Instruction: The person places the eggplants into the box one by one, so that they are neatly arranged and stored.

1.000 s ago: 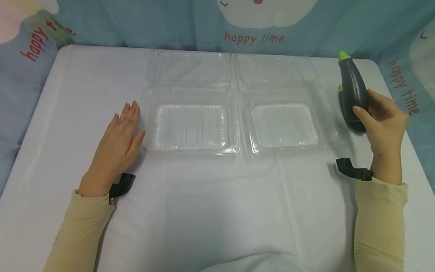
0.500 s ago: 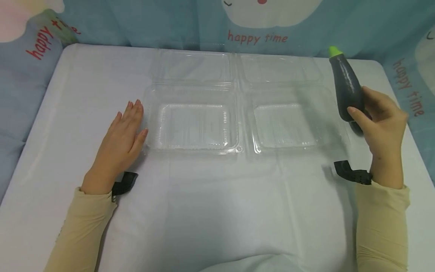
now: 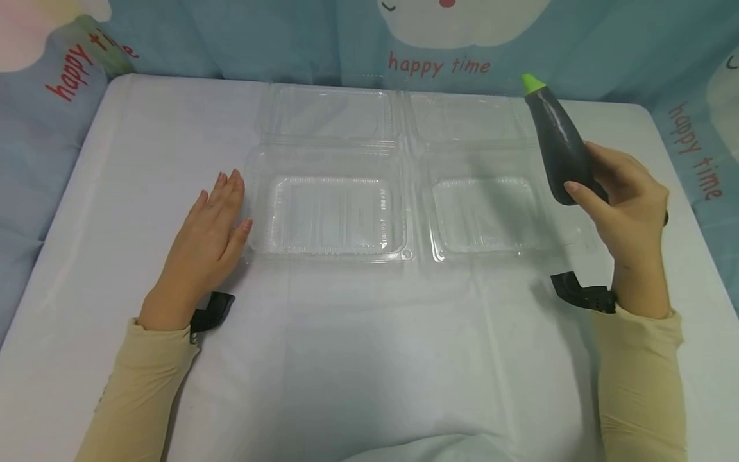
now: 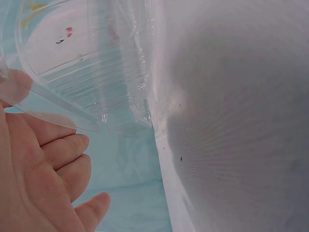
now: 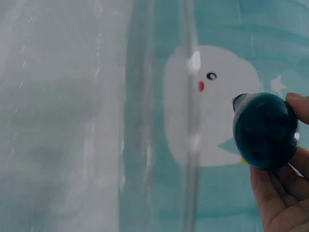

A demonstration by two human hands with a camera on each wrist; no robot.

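Note:
My right hand [image 3: 632, 202] grips a dark purple eggplant [image 3: 559, 144] with a bright green stem end. It is raised and tilted, stem up and to the left, overlapping the right edge of the right clear plastic container [image 3: 435, 247]. In the right wrist view the rounded bottom of the eggplant [image 5: 265, 133] faces the camera, thumb on one side, fingers on the other. My left hand [image 3: 202, 247] lies beside the left clear plastic container [image 3: 346, 256], fingers extended and nothing gripped. The left wrist view shows its fingertips [image 4: 67, 145] right at the container's edge.
Both containers lie side by side with their lids [image 3: 329, 115] folded back toward the far edge. A white cloth [image 3: 369, 359] covers the table. A blue curtain [image 3: 242, 38] printed with "happy time" hangs around it. Behind my right wrist a small dark bit [image 3: 666, 218] shows.
My right hand has lifted the eggplant and carried it left toward the right container. A second dark, green-tipped thing that showed behind it is now almost hidden. My left hand keeps its place.

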